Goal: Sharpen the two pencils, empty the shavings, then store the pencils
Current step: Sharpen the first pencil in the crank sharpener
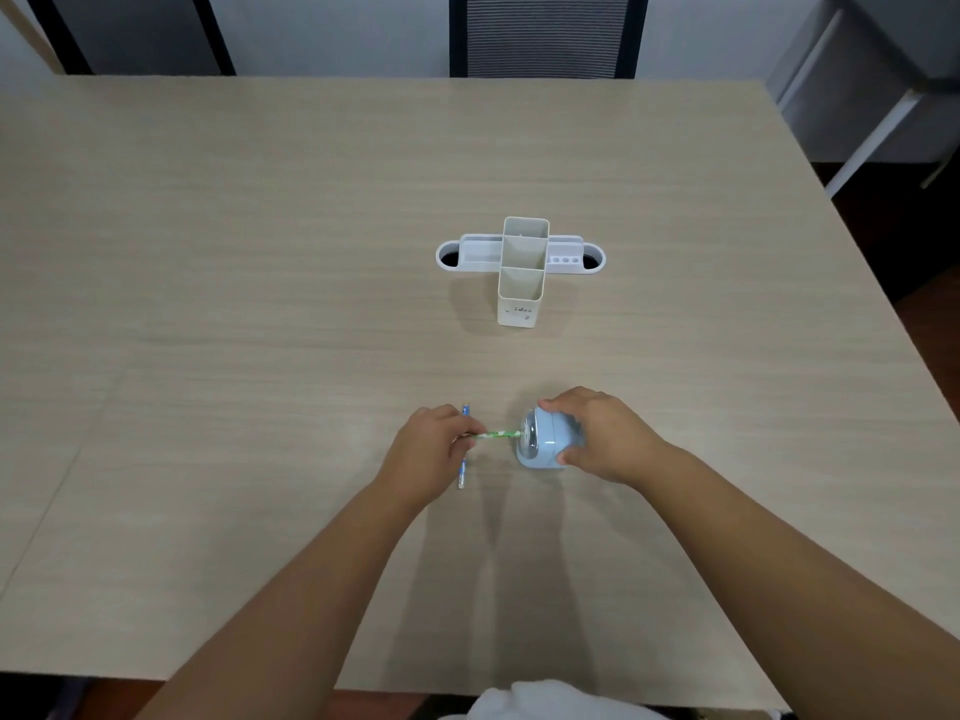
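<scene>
Step 1, first sharpen: left hand (431, 444) pinches green-patterned pencil (501, 434), tip at mouth of round pale-blue plastic sharpener (545, 441), right hand (602, 439) clamped round it on tabletop (260, 252). Blue pencil (463, 467) lies under left hand. Next prob: push in & twist, sharpener held firm.

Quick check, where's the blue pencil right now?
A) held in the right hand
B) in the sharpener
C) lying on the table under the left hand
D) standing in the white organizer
C: the blue pencil lies flat on the table, partly hidden under the left hand, which holds the green pencil against the sharpener gripped by the right hand.
</scene>
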{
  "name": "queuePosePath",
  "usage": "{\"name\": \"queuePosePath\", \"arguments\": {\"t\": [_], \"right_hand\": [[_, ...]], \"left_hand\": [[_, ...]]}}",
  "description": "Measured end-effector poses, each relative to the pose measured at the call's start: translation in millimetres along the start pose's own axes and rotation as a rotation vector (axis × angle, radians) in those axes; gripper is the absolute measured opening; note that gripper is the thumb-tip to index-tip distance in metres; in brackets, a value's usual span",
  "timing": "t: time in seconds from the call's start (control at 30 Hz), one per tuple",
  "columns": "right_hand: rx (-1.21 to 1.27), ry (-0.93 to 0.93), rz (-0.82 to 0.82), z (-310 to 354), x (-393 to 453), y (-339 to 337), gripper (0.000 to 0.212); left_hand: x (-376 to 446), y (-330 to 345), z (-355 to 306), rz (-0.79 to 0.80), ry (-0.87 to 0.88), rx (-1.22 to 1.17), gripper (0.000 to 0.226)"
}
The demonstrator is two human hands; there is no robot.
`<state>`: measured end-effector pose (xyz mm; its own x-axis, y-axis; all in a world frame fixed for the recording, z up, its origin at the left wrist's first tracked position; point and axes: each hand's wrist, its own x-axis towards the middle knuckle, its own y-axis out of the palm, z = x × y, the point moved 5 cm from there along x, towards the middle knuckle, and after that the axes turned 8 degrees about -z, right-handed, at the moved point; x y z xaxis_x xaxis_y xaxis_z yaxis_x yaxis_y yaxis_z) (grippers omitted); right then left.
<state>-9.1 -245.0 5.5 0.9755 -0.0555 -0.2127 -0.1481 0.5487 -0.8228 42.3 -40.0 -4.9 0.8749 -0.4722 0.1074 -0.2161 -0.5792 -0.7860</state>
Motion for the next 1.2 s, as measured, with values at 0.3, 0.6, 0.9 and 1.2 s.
{"name": "queuePosePath", "arguments": {"t": [0.3, 0.6, 0.9, 1.2], "right_hand": [[-0.044, -0.06, -0.033, 0.7, -2.5, -0.2, 0.069], [-0.029, -0.07, -0.062, -2.6, -4.6, -2.2, 0.074], [0.15, 0.054, -0.08, -43.9, -28.0, -11.7, 0.104], [-0.022, -0.009, -0.193, -69.3, -20.0, 7.9, 0.028]], "left_hand": [[11.1, 18.0, -11.1, 0.017, 0.096, -0.034, 0.023], [10.0, 27.4, -17.9, -0.047, 0.06, -0.085, 0.02], [6.3, 10.1, -35.1, 0.115, -0.024, 0.221, 0.071], [25.8, 91.7, -90.6, 0.184, 0.081, 0.421, 0.1]]}}
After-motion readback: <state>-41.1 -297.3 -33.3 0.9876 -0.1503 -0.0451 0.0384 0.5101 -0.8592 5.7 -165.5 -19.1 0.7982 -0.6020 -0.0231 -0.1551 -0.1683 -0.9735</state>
